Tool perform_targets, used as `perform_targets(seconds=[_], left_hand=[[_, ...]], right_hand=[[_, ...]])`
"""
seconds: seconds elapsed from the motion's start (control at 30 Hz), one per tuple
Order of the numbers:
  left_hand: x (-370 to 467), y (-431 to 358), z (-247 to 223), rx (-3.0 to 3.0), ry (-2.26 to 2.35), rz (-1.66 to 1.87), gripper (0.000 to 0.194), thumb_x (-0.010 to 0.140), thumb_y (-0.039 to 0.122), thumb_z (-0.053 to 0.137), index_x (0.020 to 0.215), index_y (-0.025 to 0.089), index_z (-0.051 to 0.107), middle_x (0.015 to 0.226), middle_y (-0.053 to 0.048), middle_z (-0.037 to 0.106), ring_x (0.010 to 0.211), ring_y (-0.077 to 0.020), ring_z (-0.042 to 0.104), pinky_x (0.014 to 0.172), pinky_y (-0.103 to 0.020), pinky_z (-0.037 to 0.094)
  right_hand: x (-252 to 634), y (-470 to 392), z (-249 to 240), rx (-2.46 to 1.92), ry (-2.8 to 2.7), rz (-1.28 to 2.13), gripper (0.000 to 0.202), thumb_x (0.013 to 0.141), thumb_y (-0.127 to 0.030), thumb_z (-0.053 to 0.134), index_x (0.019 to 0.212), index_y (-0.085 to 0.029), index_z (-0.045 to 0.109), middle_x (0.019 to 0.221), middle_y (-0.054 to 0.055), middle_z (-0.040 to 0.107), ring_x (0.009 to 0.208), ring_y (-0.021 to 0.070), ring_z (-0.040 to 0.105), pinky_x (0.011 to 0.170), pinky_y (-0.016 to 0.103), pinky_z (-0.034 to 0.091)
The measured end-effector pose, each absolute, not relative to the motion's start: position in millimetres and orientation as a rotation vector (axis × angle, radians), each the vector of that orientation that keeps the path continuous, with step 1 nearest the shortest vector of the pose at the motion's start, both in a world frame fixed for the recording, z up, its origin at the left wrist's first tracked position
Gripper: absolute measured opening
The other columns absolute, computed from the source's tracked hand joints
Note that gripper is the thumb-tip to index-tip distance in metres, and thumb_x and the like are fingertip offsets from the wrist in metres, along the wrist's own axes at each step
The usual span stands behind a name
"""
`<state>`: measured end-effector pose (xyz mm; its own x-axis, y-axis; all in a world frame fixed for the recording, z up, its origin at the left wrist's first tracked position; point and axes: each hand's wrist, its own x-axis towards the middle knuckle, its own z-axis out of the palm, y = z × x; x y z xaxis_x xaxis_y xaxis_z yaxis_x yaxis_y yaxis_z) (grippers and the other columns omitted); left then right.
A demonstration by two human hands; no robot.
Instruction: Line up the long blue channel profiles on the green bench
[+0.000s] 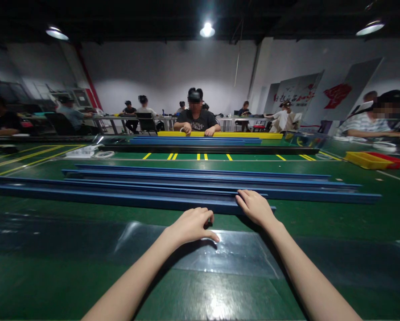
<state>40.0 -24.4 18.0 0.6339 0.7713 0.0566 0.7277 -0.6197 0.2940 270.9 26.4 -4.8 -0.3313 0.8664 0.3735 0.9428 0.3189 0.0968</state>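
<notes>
My right hand (255, 207) reaches over the right end of the nearest long blue channel (136, 200), its fingers bent over the upper edge. My left hand (191, 225) hovers just in front of that channel, above a clear plastic sleeve (233, 254) lying across the green table. Its thumb stands apart from loosely bent fingers, and nothing shows between them. Behind the nearest channel, several more blue channels (320, 192) lie roughly parallel. The undersides of my right fingers are hidden.
Farther back lie a black rail (220, 150), blue strips (186, 141) and a yellow rail (236, 134). Across the table a person (196, 118) has both hands at the yellow rail. Yellow (365, 161) and red trays (392, 161) stand at right. Other people sit around.
</notes>
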Motion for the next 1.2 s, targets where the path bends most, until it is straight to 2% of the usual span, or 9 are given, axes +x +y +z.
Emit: perform_targets(seconds=[0.13,0.47,0.9,1.07,1.2], left_hand=[[36.3,-23.4,16.5,2.505,1.142,0.154,0.055,0.051,0.056,0.069,0.088,0.02,0.052,0.084,-0.001,0.054,0.08,-0.0179,0.049,0.064,-0.023,0.036],[38.7,-16.3,8.3,2.396,1.199,0.142,0.046,0.05,0.04,0.075,0.084,0.019,0.053,0.074,0.002,0.051,0.074,-0.0152,0.047,0.059,-0.02,0.032],[41.0,-19.5,9.6,2.399,1.266,0.233,0.032,0.06,0.039,0.069,0.079,0.021,0.051,0.068,0.005,0.054,0.062,-0.0118,0.049,0.049,-0.019,0.026],[43.1,-23.4,17.2,2.49,1.376,0.291,0.023,0.064,0.038,0.066,0.068,0.02,0.053,0.068,0.005,0.057,0.064,-0.0124,0.052,0.051,-0.02,0.026],[43.3,-23.0,16.7,2.498,1.431,0.382,0.018,0.068,0.036,0.062,0.064,0.02,0.055,0.069,0.004,0.058,0.066,-0.0123,0.053,0.054,-0.02,0.028]], right_hand=[[273.0,27.6,-6.6,-1.615,-2.336,-0.456,0.047,0.088,-0.038,0.021,0.109,-0.013,0.054,0.105,0.01,0.06,0.096,0.0179,0.054,0.083,0.027,0.037],[271.9,25.9,-3.6,-1.597,-2.338,-0.471,0.043,0.088,-0.036,0.023,0.102,-0.013,0.057,0.099,0.01,0.062,0.093,0.0182,0.055,0.08,0.027,0.038],[271.9,24.6,-7.3,-1.548,-2.33,-0.493,0.043,0.088,-0.035,0.024,0.105,-0.012,0.056,0.098,0.011,0.061,0.092,0.0196,0.053,0.081,0.03,0.038],[272.3,16.7,-3.3,-1.393,-2.203,-0.531,0.037,0.087,-0.034,0.031,0.102,-0.013,0.057,0.105,0.011,0.056,0.098,0.0215,0.048,0.084,0.033,0.036],[267.8,6.3,5.2,-1.267,-2.179,-0.49,0.033,0.087,-0.03,0.031,0.1,-0.015,0.056,0.101,0.011,0.057,0.094,0.0202,0.049,0.08,0.033,0.037]])
